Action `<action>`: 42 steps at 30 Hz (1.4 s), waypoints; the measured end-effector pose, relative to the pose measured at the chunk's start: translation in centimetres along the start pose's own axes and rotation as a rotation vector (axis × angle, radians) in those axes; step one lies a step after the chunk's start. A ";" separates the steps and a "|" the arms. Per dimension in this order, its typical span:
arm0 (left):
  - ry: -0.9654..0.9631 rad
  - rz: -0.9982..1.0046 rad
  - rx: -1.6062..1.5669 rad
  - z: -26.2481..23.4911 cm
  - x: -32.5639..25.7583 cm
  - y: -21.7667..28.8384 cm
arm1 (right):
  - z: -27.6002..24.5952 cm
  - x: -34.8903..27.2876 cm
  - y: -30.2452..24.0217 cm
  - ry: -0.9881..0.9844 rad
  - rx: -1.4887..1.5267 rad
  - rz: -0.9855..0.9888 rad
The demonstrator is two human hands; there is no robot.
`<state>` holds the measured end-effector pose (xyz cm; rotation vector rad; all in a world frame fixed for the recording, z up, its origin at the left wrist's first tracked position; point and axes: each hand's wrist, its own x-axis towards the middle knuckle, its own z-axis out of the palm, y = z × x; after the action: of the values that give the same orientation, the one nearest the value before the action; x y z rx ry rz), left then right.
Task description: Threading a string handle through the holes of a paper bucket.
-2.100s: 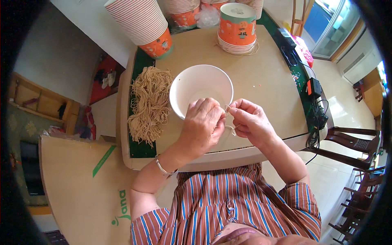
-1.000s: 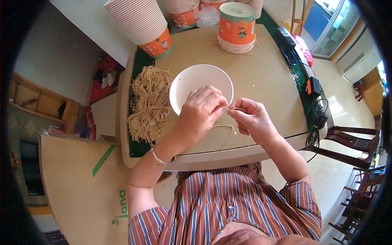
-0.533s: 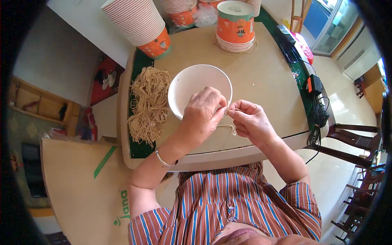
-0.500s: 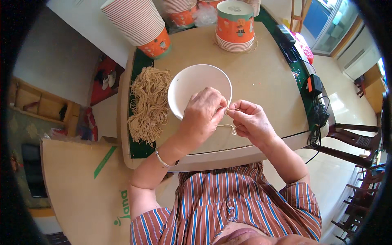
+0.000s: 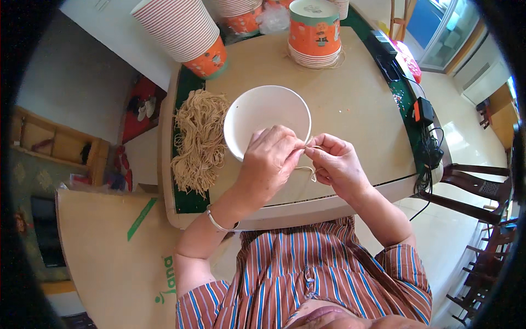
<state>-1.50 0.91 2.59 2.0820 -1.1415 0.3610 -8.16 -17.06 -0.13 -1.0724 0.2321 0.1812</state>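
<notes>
A thin beige string (image 5: pixel 303 168) is pinched between both hands at the near right rim of a white paper bucket (image 5: pixel 267 104). My left hand (image 5: pixel 269 156) is closed, its thumb and forefinger on the string, and its back covers part of the bucket's near side. My right hand (image 5: pixel 338 164) pinches the same string just right of it, fingertips almost touching the left ones. A loop of the string hangs below the right fingers. Left of the bucket lies a thick bundle of beige strings (image 5: pixel 200 142).
A tall tilted stack of striped paper buckets (image 5: pixel 181 30) stands at the back left. An upturned orange bucket stack (image 5: pixel 315 35) sits at the back, beside a clear plastic bag (image 5: pixel 273 21). Black cables and an adapter (image 5: pixel 423 113) line the table's right edge. A large cardboard sheet (image 5: pixel 109 236) leans at left.
My left hand has turned slightly, and its raised knuckles have lowered toward the string. The right hand stays nearly where it was, still pinching.
</notes>
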 end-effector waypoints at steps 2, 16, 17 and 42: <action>-0.014 -0.025 -0.020 0.0 0.1 -0.1 | 0.1 -0.1 0.1 0.004 -0.033 -0.031; 0.009 -0.052 -0.033 0.4 0.3 -0.7 | 0.9 -0.2 0.6 0.078 -0.127 -0.125; 0.009 -0.053 -0.033 0.2 0.3 -0.7 | 1.0 -0.2 0.6 0.077 -0.127 -0.124; -0.193 -0.428 -0.424 -0.7 1.2 -0.5 | 0.7 0.3 0.8 0.016 0.025 -0.076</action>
<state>-0.35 0.83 3.48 1.9334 -0.7614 -0.2707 -8.06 -16.06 -0.59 -1.0558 0.2069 0.1017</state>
